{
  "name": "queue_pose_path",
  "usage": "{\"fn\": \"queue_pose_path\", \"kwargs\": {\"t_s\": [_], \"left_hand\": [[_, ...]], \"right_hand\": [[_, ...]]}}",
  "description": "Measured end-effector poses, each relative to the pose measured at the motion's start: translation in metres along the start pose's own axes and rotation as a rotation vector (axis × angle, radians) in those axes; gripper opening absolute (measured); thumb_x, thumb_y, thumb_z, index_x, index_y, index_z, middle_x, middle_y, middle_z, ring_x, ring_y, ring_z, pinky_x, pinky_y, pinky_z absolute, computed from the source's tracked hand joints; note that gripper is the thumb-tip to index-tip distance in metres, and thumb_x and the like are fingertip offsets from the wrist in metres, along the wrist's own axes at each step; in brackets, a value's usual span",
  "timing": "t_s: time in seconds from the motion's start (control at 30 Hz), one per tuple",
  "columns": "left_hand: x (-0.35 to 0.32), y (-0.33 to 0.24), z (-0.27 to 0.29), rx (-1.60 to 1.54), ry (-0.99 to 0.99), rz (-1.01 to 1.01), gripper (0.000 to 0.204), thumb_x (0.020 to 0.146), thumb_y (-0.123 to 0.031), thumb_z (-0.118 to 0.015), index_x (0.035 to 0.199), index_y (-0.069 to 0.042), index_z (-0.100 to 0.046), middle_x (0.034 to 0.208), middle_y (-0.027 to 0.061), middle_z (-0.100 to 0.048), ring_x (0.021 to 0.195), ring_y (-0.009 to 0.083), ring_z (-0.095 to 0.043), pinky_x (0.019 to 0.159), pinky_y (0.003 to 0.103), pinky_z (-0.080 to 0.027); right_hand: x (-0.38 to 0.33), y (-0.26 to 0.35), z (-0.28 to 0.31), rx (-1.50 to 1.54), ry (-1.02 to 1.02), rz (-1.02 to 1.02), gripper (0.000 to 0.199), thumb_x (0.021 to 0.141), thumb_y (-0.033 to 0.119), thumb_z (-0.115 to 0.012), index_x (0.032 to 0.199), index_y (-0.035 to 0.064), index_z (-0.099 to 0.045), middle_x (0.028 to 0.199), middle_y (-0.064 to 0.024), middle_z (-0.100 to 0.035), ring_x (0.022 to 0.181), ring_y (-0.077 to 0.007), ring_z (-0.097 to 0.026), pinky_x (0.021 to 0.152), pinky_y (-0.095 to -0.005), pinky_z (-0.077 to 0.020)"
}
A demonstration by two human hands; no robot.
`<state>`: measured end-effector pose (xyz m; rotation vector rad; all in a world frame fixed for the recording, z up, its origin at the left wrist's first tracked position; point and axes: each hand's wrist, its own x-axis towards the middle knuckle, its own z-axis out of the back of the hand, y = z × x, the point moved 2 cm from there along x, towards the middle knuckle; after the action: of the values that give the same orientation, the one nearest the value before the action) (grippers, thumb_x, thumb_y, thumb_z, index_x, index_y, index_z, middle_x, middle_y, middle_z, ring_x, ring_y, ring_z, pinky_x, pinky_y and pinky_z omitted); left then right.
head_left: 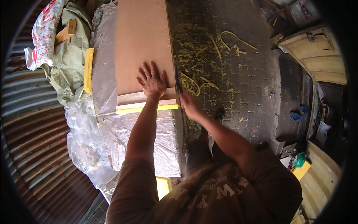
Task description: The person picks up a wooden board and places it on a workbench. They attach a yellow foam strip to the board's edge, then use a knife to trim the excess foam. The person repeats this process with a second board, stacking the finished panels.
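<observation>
A long tan board [143, 41] lies on a bench wrapped in silvery plastic sheeting [149, 138]. My left hand [152, 83] presses flat on the board near its close end, fingers spread, holding nothing. Below it, a narrow pale strip [149, 98] and a yellow edge [147, 109] run across that end. At the board's right side is my right hand [191, 106], slightly blurred, its fingers closed against a dark, thin edge [178, 87]. Whatever it grips there is too hidden to name.
Yellow shavings and curled strips [195, 56] litter the paved floor [246, 89] to the right. A yellow bar [88, 70], sacks [71, 56] and clear plastic [85, 142] crowd the left, beside corrugated metal [37, 142]. Blue slippers [296, 116] lie far right.
</observation>
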<state>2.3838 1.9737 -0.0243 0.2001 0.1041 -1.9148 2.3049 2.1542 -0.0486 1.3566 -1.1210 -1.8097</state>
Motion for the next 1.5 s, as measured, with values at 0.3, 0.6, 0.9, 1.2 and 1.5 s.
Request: {"fn": "queue_pose_path", "kwargs": {"t_s": [0.3,0.6,0.9,1.2,1.5], "left_hand": [[0.004,-0.003,0.001,-0.014,-0.008,-0.028,0.073,0.101,-0.057,-0.031,0.161,-0.02,-0.012,0.168,0.0116,-0.005,0.153,0.0385,-0.002,0.121,0.059,-0.007],[0.001,0.002,0.0,-0.007,-0.006,-0.018,0.073,0.101,-0.059,-0.031,0.161,-0.022,-0.014,0.168,0.0111,-0.007,0.153,0.0378,-0.004,0.121,0.059,-0.008],[0.001,-0.009,0.011,-0.03,0.015,-0.046,0.071,0.103,-0.057,-0.03,0.161,-0.022,-0.011,0.168,0.0091,-0.003,0.154,0.0369,-0.001,0.122,0.058,-0.005],[0.002,-0.002,0.014,-0.063,0.07,-0.008,0.071,0.102,-0.057,-0.029,0.161,-0.022,-0.011,0.168,0.0104,0.0,0.154,0.0375,0.002,0.122,0.057,-0.002],[-0.002,0.005,0.021,-0.024,0.12,0.026,0.075,0.1,-0.055,-0.039,0.161,-0.019,-0.014,0.168,0.0137,-0.002,0.153,0.0387,0.001,0.122,0.058,-0.002]], "right_hand": [[-0.084,0.034,-0.019,0.483,0.075,-0.317,0.039,0.107,0.029,-0.043,0.143,0.0123,-0.044,0.072,0.0009,-0.054,0.054,-0.0072,-0.046,0.049,-0.0244,-0.0396],[-0.099,0.065,-0.015,0.627,0.036,-0.454,0.05,0.103,0.024,-0.048,0.149,0.007,-0.038,0.076,-0.0041,-0.055,0.066,-0.0119,-0.052,0.048,-0.0265,-0.0396],[-0.056,0.041,0.091,0.3,0.07,-0.214,0.054,0.106,0.035,-0.041,0.148,0.0028,-0.036,0.079,-0.0034,-0.057,0.066,-0.0126,-0.052,0.059,-0.0294,-0.0438],[-0.009,-0.064,0.091,0.578,0.084,-0.384,0.039,0.104,0.04,-0.046,0.133,0.0137,-0.049,0.098,-0.0027,-0.057,0.078,-0.013,-0.062,0.063,-0.0324,-0.048],[0.343,0.152,0.15,0.42,-0.051,0.053,0.031,0.106,0.032,-0.048,0.132,0.017,-0.052,0.076,0.0025,-0.054,0.065,-0.0081,-0.055,0.053,-0.0261,-0.0457]]}}
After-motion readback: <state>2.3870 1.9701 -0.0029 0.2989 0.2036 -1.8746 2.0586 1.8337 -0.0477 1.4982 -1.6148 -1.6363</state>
